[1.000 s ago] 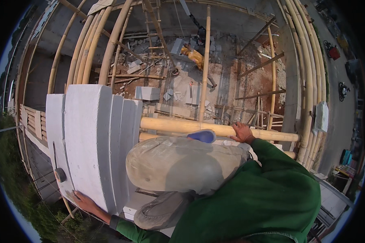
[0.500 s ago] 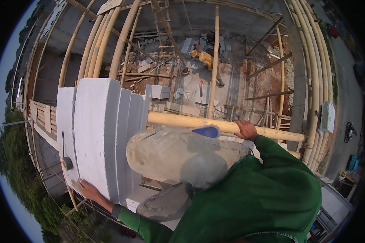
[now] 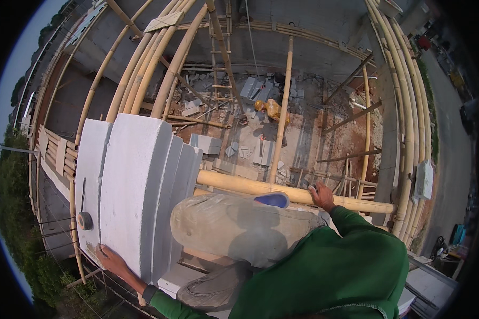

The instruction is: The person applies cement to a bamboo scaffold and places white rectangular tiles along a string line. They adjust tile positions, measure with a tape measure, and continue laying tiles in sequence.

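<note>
My left hand [image 3: 113,261] lies against the lower outer edge of a white block [image 3: 134,159], fingers stretched along its face. Several white blocks stand side by side like a stepped wall. On the outermost block [image 3: 92,183] rests a small round grey object [image 3: 84,220], with a thin dark rod-like thing above it. On the right, my right hand [image 3: 323,196] grips a thick horizontal bamboo pole [image 3: 250,185]; its fingers are partly hidden behind the pole. A blue scoop-like container [image 3: 272,199] sits between the pole and my bent knee [image 3: 223,223].
Bamboo scaffold poles [image 3: 143,69] rise at the left, and more [image 3: 408,122] run along the right. Far below, a person in yellow [image 3: 273,110] bends over rubble and loose blocks [image 3: 206,143]. A bamboo ladder [image 3: 222,69] stands beyond. A road [image 3: 444,154] lies to the right.
The whole view has shifted slightly, with the far wall showing more. Both my hands keep their places on the block and the pole. The person below has bent lower.
</note>
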Motion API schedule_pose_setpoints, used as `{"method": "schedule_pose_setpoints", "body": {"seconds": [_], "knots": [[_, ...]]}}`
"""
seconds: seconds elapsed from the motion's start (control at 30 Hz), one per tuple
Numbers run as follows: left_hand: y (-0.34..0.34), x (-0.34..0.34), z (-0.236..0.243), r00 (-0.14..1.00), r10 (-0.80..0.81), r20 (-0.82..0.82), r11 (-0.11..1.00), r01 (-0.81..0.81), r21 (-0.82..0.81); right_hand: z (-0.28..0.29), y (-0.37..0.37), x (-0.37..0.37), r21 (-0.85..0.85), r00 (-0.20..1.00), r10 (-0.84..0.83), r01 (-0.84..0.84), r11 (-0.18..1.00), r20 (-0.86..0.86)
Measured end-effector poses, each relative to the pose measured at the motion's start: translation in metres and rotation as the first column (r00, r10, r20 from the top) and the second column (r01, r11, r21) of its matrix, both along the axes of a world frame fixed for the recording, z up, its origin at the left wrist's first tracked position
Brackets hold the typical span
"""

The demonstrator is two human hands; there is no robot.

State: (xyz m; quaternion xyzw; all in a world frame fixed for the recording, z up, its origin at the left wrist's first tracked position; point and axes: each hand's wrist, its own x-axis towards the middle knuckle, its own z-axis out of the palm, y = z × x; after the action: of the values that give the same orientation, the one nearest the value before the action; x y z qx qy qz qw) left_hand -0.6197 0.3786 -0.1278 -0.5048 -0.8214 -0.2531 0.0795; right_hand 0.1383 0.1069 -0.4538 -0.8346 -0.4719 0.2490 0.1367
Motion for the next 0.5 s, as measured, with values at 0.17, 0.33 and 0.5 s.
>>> {"method": "schedule_pose_setpoints", "body": {"seconds": [0.17,0.33,0.5], "knots": [[-0.0013,-0.0044,-0.0016,0.999,0.022,-0.047,1.000,-0.022,0.001,0.0031,-0.0009,-0.0056,0.038,0.998,0.007,-0.010,0.999,0.066],[-0.0011,-0.0051,-0.0017,0.999,-0.015,-0.036,1.000,0.015,0.015,0.0033,0.0009,-0.0070,0.021,0.996,0.000,-0.002,1.000,0.088],[0.0003,-0.0048,-0.0037,0.999,-0.011,-0.039,1.000,0.012,0.027,0.0035,0.0021,-0.0067,0.017,0.999,-0.011,0.010,1.000,0.049]]}}
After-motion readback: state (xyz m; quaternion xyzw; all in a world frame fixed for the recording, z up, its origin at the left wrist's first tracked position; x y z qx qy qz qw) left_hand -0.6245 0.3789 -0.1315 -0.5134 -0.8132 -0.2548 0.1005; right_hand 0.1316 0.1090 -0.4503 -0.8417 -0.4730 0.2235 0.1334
